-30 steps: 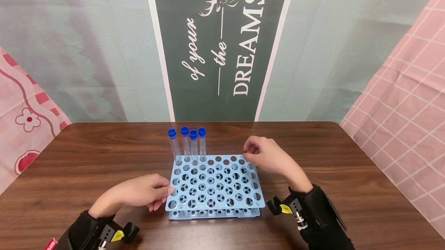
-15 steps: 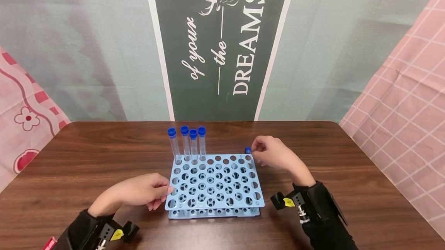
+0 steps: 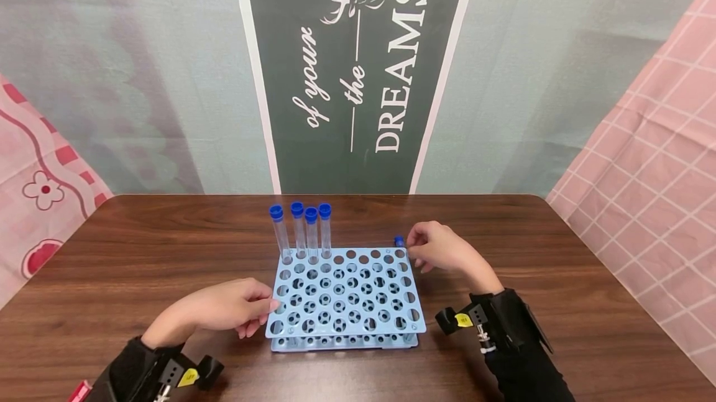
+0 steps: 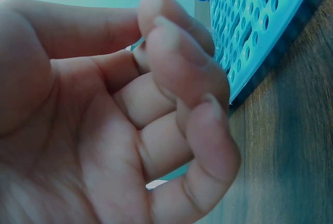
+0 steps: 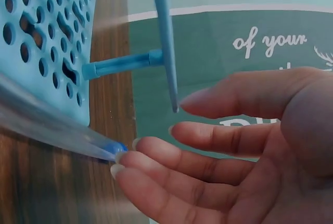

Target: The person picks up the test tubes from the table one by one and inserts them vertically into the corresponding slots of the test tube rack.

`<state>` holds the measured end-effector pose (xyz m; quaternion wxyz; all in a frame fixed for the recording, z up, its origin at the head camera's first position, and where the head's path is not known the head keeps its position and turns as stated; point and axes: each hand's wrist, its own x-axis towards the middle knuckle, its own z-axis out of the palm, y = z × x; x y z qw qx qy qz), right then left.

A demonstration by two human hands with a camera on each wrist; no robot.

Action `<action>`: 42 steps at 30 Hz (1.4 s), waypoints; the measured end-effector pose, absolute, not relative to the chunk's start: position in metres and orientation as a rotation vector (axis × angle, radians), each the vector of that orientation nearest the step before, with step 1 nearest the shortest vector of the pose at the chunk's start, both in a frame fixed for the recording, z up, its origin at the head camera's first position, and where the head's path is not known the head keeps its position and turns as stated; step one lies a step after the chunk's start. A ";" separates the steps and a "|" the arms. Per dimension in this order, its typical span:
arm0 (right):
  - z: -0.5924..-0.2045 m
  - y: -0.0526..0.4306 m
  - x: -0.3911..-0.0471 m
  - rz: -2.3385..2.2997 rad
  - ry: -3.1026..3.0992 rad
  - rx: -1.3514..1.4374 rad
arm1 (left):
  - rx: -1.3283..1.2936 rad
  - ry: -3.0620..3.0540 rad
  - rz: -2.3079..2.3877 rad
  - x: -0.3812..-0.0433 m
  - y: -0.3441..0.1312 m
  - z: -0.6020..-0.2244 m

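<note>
A light blue test tube rack [image 3: 347,293] stands on the table. Several clear test tubes [image 3: 312,243] with blue caps stand in its back row at the left. My left hand [image 3: 237,307] pinches the rack's left edge, its other fingers curled. My right hand [image 3: 439,245] is at the back right corner, fingers loosely bent and spread from the thumb. In the right wrist view its thumb tip [image 5: 192,104] is by the upper plate's edge. Another clear tube [image 5: 47,122] slants beside the rack's base; its blue end [image 5: 115,148] is near my fingertips. A blue cap [image 3: 399,241] shows behind the corner.
The brown wooden table [image 3: 184,234] carries the rack. Behind its far edge hangs a grey-green cloth [image 3: 358,172] with white lettering. Pink patterned cloths [image 3: 660,203] hang at both sides. Each wrist wears a black strap with a camera.
My right hand has moved off the rack's back right corner, a little to the right, and the blue cap behind it has come into view. The left hand and the rack stay put.
</note>
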<state>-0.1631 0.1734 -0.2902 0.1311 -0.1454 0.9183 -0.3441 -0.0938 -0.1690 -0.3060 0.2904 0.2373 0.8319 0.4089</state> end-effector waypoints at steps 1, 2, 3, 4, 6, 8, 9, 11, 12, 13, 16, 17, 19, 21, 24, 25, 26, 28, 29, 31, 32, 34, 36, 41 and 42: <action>-0.291 0.174 -0.163 -1.006 2.658 -0.414 | 0.633 2.220 1.089 -0.094 -0.169 -0.306; -0.291 0.174 -0.164 -1.010 2.652 -0.405 | 0.634 2.221 1.087 -0.094 -0.169 -0.306; -0.292 0.175 -0.164 -1.017 2.644 -0.394 | 0.635 2.223 1.084 -0.094 -0.169 -0.306; -0.293 0.175 -0.164 -1.020 2.639 -0.384 | 0.636 2.225 1.083 -0.094 -0.169 -0.306; -0.296 0.174 -0.164 -1.019 2.633 -0.365 | 0.639 2.227 1.079 -0.094 -0.169 -0.306; -0.298 0.174 -0.165 -1.017 2.626 -0.350 | 0.643 2.227 1.079 -0.094 -0.169 -0.307; -0.300 0.174 -0.165 -1.013 2.625 -0.338 | 0.645 2.227 1.080 -0.094 -0.169 -0.307; -0.302 0.173 -0.166 -0.995 2.631 -0.319 | 0.648 2.226 1.081 -0.094 -0.169 -0.307; -0.303 0.173 -0.166 -0.987 2.632 -0.309 | 0.651 2.226 1.082 -0.094 -0.169 -0.307; -0.304 0.173 -0.167 -0.978 2.635 -0.299 | 0.651 2.226 1.082 -0.094 -0.169 -0.307; -0.307 0.173 -0.169 -0.954 2.636 -0.276 | 0.655 2.226 1.081 -0.094 -0.170 -0.308; -0.308 0.173 -0.169 -0.948 2.635 -0.271 | 0.656 2.226 1.081 -0.094 -0.170 -0.308; -0.310 0.173 -0.169 -0.937 2.632 -0.261 | 0.654 2.226 1.080 -0.094 -0.170 -0.308; -0.313 0.173 -0.170 -0.928 2.630 -0.248 | 0.651 2.225 1.081 -0.094 -0.170 -0.308; -0.316 0.172 -0.170 -0.921 2.624 -0.222 | 0.644 2.224 1.081 -0.094 -0.169 -0.308; -0.317 0.172 -0.170 -0.920 2.622 -0.217 | 0.643 2.224 1.081 -0.094 -0.169 -0.308; -0.318 0.172 -0.170 -0.921 2.618 -0.206 | 0.641 2.223 1.081 -0.094 -0.169 -0.308; -0.318 0.171 -0.170 -0.917 2.612 -0.197 | 0.641 2.222 1.080 -0.094 -0.169 -0.307; -0.319 0.170 -0.170 -0.914 2.611 -0.195 | 0.641 2.221 1.080 -0.094 -0.169 -0.307; -0.320 0.169 -0.170 -0.912 2.609 -0.188 | 0.641 2.222 1.081 -0.094 -0.170 -0.307; -0.320 0.169 -0.170 -0.911 2.609 -0.184 | 0.640 2.222 1.081 -0.094 -0.170 -0.307; -0.322 0.168 -0.171 -0.911 2.613 -0.181 | 0.638 2.222 1.083 -0.094 -0.170 -0.307; -0.323 0.167 -0.171 -0.917 2.614 -0.169 | 0.636 2.224 1.083 -0.094 -0.170 -0.308; -0.325 0.166 -0.171 -0.921 2.616 -0.139 | 0.636 2.232 1.079 -0.094 -0.170 -0.308; -0.325 0.166 -0.171 -0.918 2.615 -0.131 | 0.637 2.233 1.078 -0.095 -0.170 -0.308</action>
